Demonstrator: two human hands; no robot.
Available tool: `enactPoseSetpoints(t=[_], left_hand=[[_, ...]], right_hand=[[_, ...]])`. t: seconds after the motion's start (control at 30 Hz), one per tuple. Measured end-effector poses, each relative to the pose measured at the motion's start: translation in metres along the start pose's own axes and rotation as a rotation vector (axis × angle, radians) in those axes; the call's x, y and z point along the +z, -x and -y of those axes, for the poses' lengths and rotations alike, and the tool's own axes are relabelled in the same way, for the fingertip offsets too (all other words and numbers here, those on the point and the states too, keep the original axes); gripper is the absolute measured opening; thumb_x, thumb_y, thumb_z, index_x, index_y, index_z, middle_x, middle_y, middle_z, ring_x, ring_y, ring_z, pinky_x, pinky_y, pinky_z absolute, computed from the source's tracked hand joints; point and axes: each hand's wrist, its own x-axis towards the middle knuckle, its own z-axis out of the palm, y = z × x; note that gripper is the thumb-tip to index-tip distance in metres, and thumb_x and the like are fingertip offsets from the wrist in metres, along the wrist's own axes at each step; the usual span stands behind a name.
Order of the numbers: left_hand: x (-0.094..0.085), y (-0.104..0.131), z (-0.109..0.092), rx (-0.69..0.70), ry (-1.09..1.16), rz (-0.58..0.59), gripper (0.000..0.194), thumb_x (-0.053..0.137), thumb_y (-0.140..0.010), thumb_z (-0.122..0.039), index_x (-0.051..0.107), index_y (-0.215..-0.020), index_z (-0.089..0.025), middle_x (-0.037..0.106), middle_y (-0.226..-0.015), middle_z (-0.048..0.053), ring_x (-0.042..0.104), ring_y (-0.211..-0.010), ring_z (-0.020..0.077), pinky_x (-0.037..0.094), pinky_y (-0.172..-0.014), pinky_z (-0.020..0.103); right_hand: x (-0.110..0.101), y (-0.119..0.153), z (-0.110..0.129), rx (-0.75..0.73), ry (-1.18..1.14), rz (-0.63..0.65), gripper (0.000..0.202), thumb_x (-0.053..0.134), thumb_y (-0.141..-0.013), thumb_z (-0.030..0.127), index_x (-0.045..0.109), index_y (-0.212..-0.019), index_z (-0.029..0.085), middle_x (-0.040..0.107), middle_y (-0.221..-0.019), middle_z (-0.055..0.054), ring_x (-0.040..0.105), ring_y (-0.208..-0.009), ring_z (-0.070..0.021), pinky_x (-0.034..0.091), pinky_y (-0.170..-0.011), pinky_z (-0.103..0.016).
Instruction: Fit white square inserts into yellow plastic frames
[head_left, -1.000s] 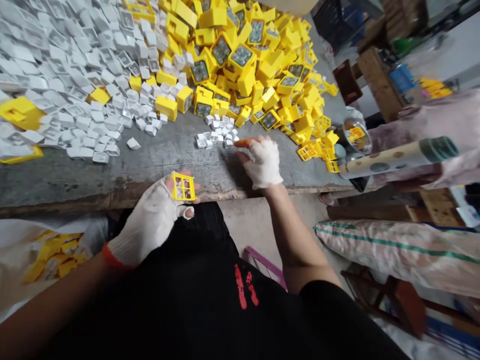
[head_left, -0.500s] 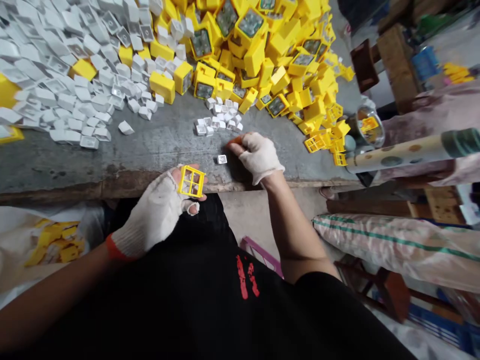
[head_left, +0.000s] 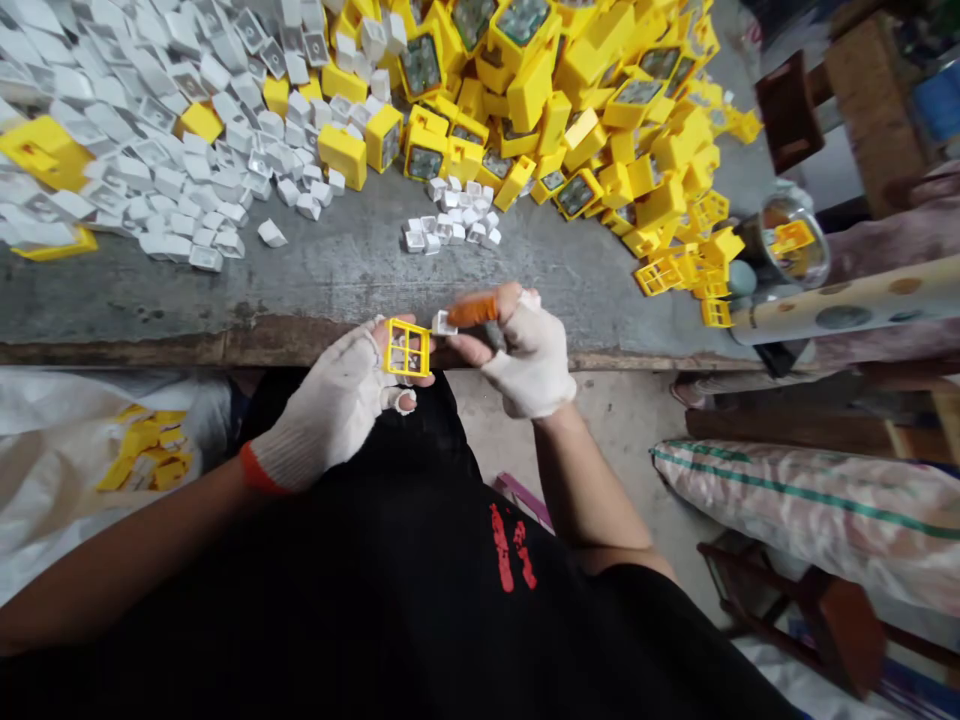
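Observation:
My left hand (head_left: 337,400), in a fingerless white knit glove with an orange cuff, holds a small yellow plastic frame (head_left: 407,348) with a cross-shaped divider across its opening. Right beside the frame, my right hand (head_left: 521,345) pinches a white keycap (head_left: 444,323) between thumb and index finger. That hand is gloved too, with an orange cover on the index finger. Both hands are at the table's front edge. A small cluster of white keycaps (head_left: 454,218) lies on the table just beyond them.
A large pile of white keycaps (head_left: 187,150) covers the grey table's (head_left: 330,265) left. Yellow box-like pieces (head_left: 540,100) are heaped behind, with yellow frames (head_left: 660,275) at right. A clear container (head_left: 791,240) and patterned roll (head_left: 847,305) stand right; a white bag (head_left: 45,450) sits below left.
My right hand has taken up the single white keycap from the table and brought it left, beside the yellow frame. The whole view has shifted slightly.

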Motion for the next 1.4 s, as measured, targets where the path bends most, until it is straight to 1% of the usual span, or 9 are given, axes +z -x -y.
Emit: enactPoseSetpoints(t=[0.23, 0.33, 0.43, 0.63, 0.73, 0.87, 1.0, 1.13, 1.4], left_hand=[[-0.008, 0.003, 0.002, -0.028, 0.036, 0.125, 0.025, 0.094, -0.094, -0.034, 0.082, -0.111, -0.02, 0.083, -0.103, 0.006, 0.076, -0.08, 0.022, 0.057, -0.061, 0.027], [-0.013, 0.0, 0.001, 0.009, 0.022, 0.096, 0.028, 0.096, -0.093, -0.036, 0.081, -0.111, -0.021, 0.082, -0.103, 0.005, 0.077, -0.082, 0.022, 0.058, -0.062, 0.027], [-0.014, -0.004, -0.001, 0.061, 0.028, 0.027, 0.037, 0.098, -0.088, -0.04, 0.077, -0.109, -0.019, 0.081, -0.106, 0.008, 0.075, -0.083, 0.0225, 0.057, -0.058, 0.027], [-0.009, -0.006, -0.005, 0.047, 0.003, -0.038, 0.025, 0.086, -0.096, -0.032, 0.074, -0.113, -0.019, 0.079, -0.11, 0.011, 0.075, -0.084, 0.023, 0.056, -0.059, 0.027], [-0.007, -0.006, -0.007, 0.063, 0.012, -0.059, 0.021, 0.081, -0.102, -0.031, 0.074, -0.119, -0.021, 0.079, -0.112, 0.01, 0.075, -0.083, 0.0224, 0.057, -0.06, 0.027], [-0.005, -0.007, -0.006, 0.044, 0.039, 0.002, 0.02, 0.081, -0.103, -0.025, 0.079, -0.123, -0.023, 0.083, -0.114, 0.009, 0.08, -0.092, 0.0248, 0.06, -0.065, 0.029], [-0.007, -0.004, -0.003, 0.07, 0.115, 0.038, 0.014, 0.087, -0.099, -0.02, 0.083, -0.112, -0.023, 0.086, -0.113, 0.007, 0.08, -0.09, 0.0216, 0.063, -0.067, 0.028], [-0.012, 0.003, -0.002, 0.075, 0.149, 0.044, 0.01, 0.089, -0.097, -0.019, 0.084, -0.106, -0.021, 0.086, -0.108, 0.007, 0.078, -0.082, 0.0191, 0.063, -0.061, 0.025], [-0.022, 0.005, -0.002, 0.062, 0.163, 0.035, 0.01, 0.086, -0.101, -0.024, 0.082, -0.108, -0.02, 0.085, -0.105, 0.008, 0.078, -0.079, 0.0206, 0.063, -0.061, 0.027]], right_hand=[[-0.005, 0.018, 0.026, -0.164, 0.012, 0.054, 0.03, 0.069, -0.116, 0.054, 0.091, -0.115, 0.034, 0.088, -0.134, -0.006, 0.077, -0.118, -0.031, 0.059, -0.108, -0.054], [-0.01, 0.01, -0.001, -0.146, -0.019, -0.028, 0.029, 0.067, -0.117, 0.05, 0.089, -0.124, 0.033, 0.085, -0.145, -0.007, 0.077, -0.123, -0.0298, 0.061, -0.106, -0.051], [-0.016, -0.022, -0.046, 0.095, 0.086, -0.184, 0.026, 0.071, -0.109, 0.029, 0.087, -0.129, 0.029, 0.085, -0.138, -0.011, 0.077, -0.124, -0.0329, 0.059, -0.114, -0.059], [-0.008, -0.085, -0.103, 0.268, 0.307, 0.007, 0.025, 0.079, -0.095, 0.022, 0.084, -0.118, 0.029, 0.087, -0.126, -0.012, 0.078, -0.118, -0.0371, 0.059, -0.112, -0.066], [-0.007, -0.068, -0.084, 0.233, 0.234, -0.075, 0.006, 0.08, -0.099, 0.031, 0.082, -0.104, 0.031, 0.087, -0.11, -0.009, 0.078, -0.11, -0.0348, 0.06, -0.111, -0.063], [-0.002, -0.015, -0.012, 0.085, -0.092, -0.179, 0.019, 0.074, -0.11, 0.049, 0.084, -0.113, 0.033, 0.088, -0.113, -0.005, 0.08, -0.106, -0.0308, 0.063, -0.107, -0.056], [0.018, 0.014, 0.044, -0.124, -0.293, -0.215, 0.02, 0.071, -0.115, 0.048, 0.084, -0.116, 0.032, 0.091, -0.111, -0.006, 0.082, -0.099, -0.0289, 0.063, -0.1, -0.052], [0.027, 0.013, 0.049, -0.157, -0.121, -0.127, 0.025, 0.067, -0.116, 0.047, 0.087, -0.114, 0.033, 0.091, -0.112, -0.007, 0.081, -0.102, -0.03, 0.062, -0.101, -0.053], [0.0, -0.016, 0.03, -0.299, -0.024, 0.212, 0.021, 0.072, -0.114, 0.045, 0.09, -0.123, 0.037, 0.088, -0.129, -0.006, 0.079, -0.117, -0.0306, 0.062, -0.106, -0.052]])
